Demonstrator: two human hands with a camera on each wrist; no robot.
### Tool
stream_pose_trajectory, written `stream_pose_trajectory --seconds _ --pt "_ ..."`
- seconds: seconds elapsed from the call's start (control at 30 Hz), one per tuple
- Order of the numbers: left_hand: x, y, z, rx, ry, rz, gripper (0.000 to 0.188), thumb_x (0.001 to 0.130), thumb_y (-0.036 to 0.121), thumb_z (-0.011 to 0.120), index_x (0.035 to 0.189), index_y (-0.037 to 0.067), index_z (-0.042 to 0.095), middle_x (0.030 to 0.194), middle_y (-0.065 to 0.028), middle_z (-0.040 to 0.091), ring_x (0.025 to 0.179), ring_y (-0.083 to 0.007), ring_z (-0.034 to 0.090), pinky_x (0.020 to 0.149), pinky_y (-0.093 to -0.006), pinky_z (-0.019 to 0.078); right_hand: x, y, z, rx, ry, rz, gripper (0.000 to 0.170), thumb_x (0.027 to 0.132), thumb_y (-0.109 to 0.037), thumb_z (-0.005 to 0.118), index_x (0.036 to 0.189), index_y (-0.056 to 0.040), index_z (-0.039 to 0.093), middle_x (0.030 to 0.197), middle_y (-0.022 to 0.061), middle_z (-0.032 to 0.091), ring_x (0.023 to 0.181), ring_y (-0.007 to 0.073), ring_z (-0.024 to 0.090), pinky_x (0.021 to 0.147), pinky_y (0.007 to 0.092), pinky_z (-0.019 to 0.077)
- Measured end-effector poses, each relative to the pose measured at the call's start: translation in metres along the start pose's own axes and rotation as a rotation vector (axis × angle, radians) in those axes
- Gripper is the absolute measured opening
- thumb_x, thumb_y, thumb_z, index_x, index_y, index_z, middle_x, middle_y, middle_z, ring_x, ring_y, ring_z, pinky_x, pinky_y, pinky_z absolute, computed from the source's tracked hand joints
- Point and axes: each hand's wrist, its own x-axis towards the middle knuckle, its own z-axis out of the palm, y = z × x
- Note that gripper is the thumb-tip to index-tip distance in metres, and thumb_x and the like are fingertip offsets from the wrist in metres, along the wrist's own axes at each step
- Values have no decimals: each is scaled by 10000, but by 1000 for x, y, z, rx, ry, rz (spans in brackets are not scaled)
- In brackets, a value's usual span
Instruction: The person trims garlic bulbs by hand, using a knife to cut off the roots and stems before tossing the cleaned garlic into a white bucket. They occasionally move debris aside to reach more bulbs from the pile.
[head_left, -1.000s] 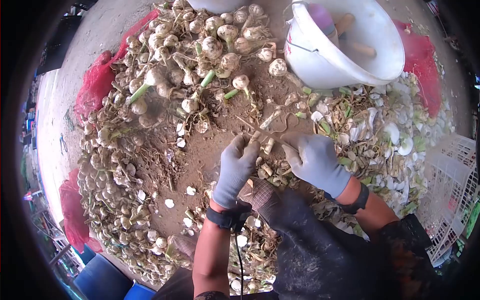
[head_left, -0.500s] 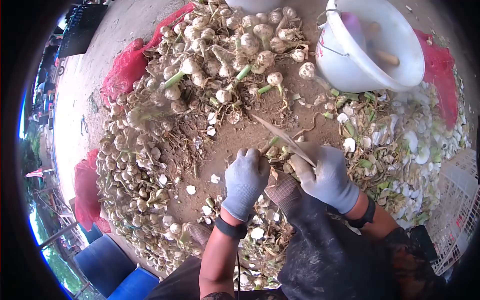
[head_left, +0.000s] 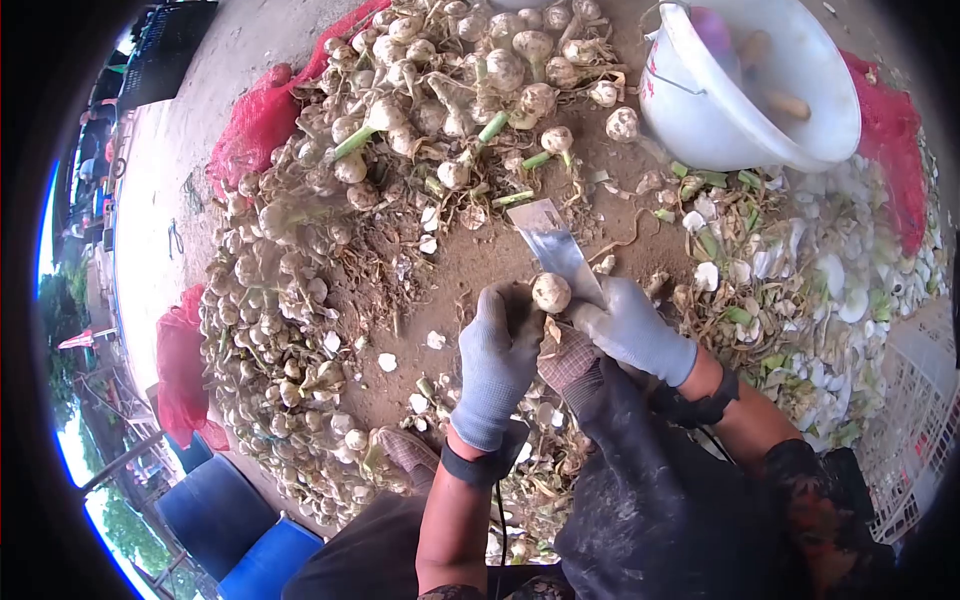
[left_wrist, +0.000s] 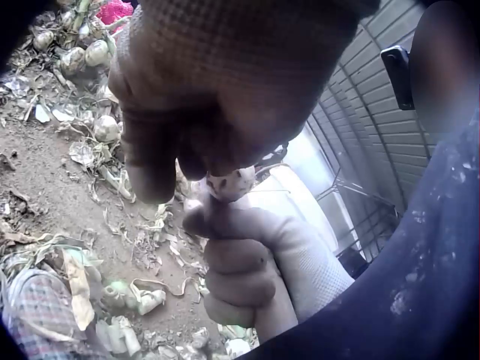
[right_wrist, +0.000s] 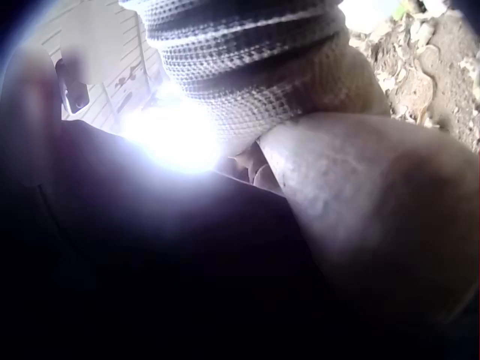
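Note:
In the head view my gloved left hand (head_left: 498,362) grips a round garlic bulb (head_left: 551,292), pale and streaked with dirt. Just to its right, my gloved right hand (head_left: 636,334) holds a knife with a broad flat blade (head_left: 556,248), its squared end pointing up and left over the soil. The blade's lower part lies close beside the bulb. From the left wrist, the left hand (left_wrist: 232,75) covers most of the bulb (left_wrist: 232,184), while curled fingers of the right hand (left_wrist: 240,274) show below. Glare and a close-up glove (right_wrist: 255,67) fill much of the right wrist view.
Unpeeled garlic (head_left: 420,90) is heaped ahead and left, beside red mesh bags (head_left: 255,125). A white bucket (head_left: 690,110) with wooden-handled things inside stands front right. Peelings and cut stems (head_left: 800,290) cover the right side, near a white plastic crate (head_left: 915,400).
Between my hands a stem showed earlier; now the round bulb faces up in my left hand. The blade, thin edge-on before, now shows its broad face. The head view has shifted.

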Motion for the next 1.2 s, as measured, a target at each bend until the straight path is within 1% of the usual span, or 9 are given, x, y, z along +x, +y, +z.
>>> stream_pose_trajectory --seconds 0.13,0.33,0.43,0.47,0.57,0.67,0.73,0.87,1.2 --pt "-4 -23 -2 242 11 330 330 841 -4 543 1170 -13 519 863 -153 652 808 -285 665 719 -359 526 -3 -45 -4 -615 -49 -27 127 859 -127 588 922 -20 615 757 162 643 686 328 652 622 396 503" --pt "-19 -34 -7 97 -95 119 263 870 20 514 1120 -12 591 955 -163 633 843 -246 629 734 -328 495 -3 -50 -7 -777 -101 -438 245 703 -126 675 939 -105 612 704 82 620 610 295 621 556 395 476" --pt "-30 -30 -5 -356 10 -175 151 916 82 536 1000 14 641 724 -2 556 596 -76 472 501 -220 364 2 -45 -4 -857 -116 -568 143 781 -203 633 830 -94 555 617 53 612 562 248 635 509 387 480" --pt "-29 -28 -10 -23 14 251 156 909 114 546 1006 19 623 697 31 525 541 -66 435 489 -199 336 2 -27 -3 -1026 -153 -379 133 803 -209 614 840 -91 562 607 55 618 553 249 639 507 384 487" --pt "-59 -13 -48 -581 172 -122 316 968 302 450 964 21 594 733 -34 533 640 -132 506 566 -265 423 -13 24 -26 -1109 -116 0 151 874 -229 564 851 -82 585 607 108 640 546 298 647 502 419 499" --pt "-97 -95 -116 -1276 813 -239 226 963 262 437 993 72 556 650 -16 482 574 -119 467 517 -273 412 -42 6 -26 -867 20 -54 160 868 -248 582 870 -93 620 626 145 632 582 343 641 557 452 504" --pt "-135 -140 -139 -1476 802 -246 204 966 260 451 1006 86 550 667 -1 481 559 -130 453 511 -269 403 -51 -5 -22 -740 121 -103 178 858 -254 588 868 -80 625 643 152 637 599 350 640 567 460 503" --pt "-182 -64 -48 -289 -3 -654 252 940 238 546 1098 55 614 818 -15 604 722 -144 574 663 -305 502 -60 -14 -27 -820 104 -102 205 847 -257 588 900 -64 634 654 193 631 618 382 635 576 483 499" --pt "-276 -64 8 -281 -626 -260 302 967 225 494 1188 40 583 1061 -67 605 995 -161 541 891 -314 426 -59 -93 -32 -975 130 44 327 828 -343 564 945 -54 660 851 241 666 821 411 655 747 502 515"
